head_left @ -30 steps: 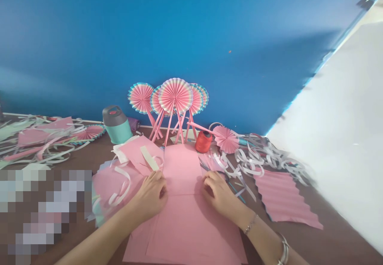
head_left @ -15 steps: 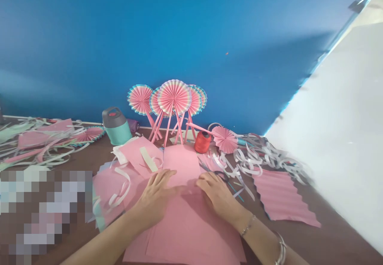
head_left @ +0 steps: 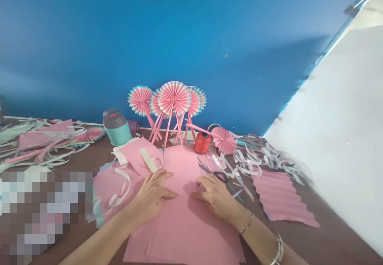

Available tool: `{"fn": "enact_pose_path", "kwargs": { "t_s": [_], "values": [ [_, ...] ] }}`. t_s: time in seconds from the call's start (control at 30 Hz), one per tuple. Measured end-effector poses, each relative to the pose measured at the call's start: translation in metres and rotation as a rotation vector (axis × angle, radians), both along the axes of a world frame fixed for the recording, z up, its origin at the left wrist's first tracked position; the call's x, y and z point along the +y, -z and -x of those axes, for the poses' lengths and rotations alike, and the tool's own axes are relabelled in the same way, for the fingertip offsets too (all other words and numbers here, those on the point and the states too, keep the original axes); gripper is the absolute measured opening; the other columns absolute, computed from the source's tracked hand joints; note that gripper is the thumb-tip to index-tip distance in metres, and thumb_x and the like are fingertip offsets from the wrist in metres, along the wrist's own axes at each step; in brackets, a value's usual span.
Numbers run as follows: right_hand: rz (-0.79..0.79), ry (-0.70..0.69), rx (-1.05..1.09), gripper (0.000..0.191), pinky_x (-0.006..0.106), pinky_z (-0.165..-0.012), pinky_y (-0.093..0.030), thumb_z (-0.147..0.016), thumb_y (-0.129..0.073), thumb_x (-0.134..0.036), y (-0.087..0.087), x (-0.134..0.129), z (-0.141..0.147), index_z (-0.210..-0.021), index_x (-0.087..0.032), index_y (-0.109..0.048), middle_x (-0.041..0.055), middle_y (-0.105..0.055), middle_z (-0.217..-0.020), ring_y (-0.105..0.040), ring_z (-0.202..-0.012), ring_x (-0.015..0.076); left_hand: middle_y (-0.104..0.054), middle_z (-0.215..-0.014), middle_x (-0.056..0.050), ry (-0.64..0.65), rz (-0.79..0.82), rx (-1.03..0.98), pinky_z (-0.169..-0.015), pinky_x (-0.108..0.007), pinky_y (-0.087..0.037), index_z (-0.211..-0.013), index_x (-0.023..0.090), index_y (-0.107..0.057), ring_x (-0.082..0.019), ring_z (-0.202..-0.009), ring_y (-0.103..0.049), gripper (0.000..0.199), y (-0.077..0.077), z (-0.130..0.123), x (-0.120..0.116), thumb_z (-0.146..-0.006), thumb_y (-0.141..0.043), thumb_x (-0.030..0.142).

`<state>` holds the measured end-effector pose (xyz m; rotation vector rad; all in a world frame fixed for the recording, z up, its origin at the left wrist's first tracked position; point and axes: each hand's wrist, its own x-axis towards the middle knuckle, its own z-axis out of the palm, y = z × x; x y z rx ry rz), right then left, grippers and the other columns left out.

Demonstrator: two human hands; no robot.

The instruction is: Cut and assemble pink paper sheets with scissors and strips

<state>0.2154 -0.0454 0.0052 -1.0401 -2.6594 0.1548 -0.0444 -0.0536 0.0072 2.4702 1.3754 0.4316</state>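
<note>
Pink paper sheets point(head_left: 191, 233) lie in a loose stack in front of me, with a long pink sheet point(head_left: 181, 163) reaching toward the wall. My left hand point(head_left: 154, 195) rests at the left edge of this paper, fingers stretched out and thumb apart. On the right side, my right hand point(head_left: 217, 195) touches the paper with its fingers bent and the thumb spread from them; it grips nothing that I can see. Scissors point(head_left: 220, 176) with dark handles lie just beyond my right hand. A pale strip point(head_left: 149, 160) lies past my left fingertips.
Round pleated paper fans point(head_left: 174, 98) on pink sticks stand against the blue wall point(head_left: 191, 29). A teal jar with a grey lid point(head_left: 118, 131), a red thread spool point(head_left: 202, 143), curled white strips point(head_left: 248, 159) and a creased pink sheet point(head_left: 284, 197) surround the paper.
My thumbs have drawn apart from the middle of the paper, and my right fingers have pulled back a little from the scissors. The paper lies about where it was.
</note>
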Motion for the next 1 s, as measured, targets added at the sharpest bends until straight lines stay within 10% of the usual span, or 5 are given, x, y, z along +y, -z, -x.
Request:
{"fn": "enact_pose_path", "kwargs": {
  "t_s": [1.0],
  "values": [
    [-0.086,-0.031,-0.011,0.024,0.033,-0.078,-0.032,-0.080,-0.048,-0.007,-0.003,-0.001,-0.015,-0.092,-0.020,-0.065,0.0030,-0.057,-0.081,-0.048,-0.082,0.0168,-0.042,-0.142,0.009,0.018,0.148,0.200,-0.107,-0.055,-0.024,-0.104,0.043,-0.067,-0.027,-0.134,-0.030,0.062,-0.018,0.035,0.004,-0.071,-0.041,-0.003]
  ]
}}
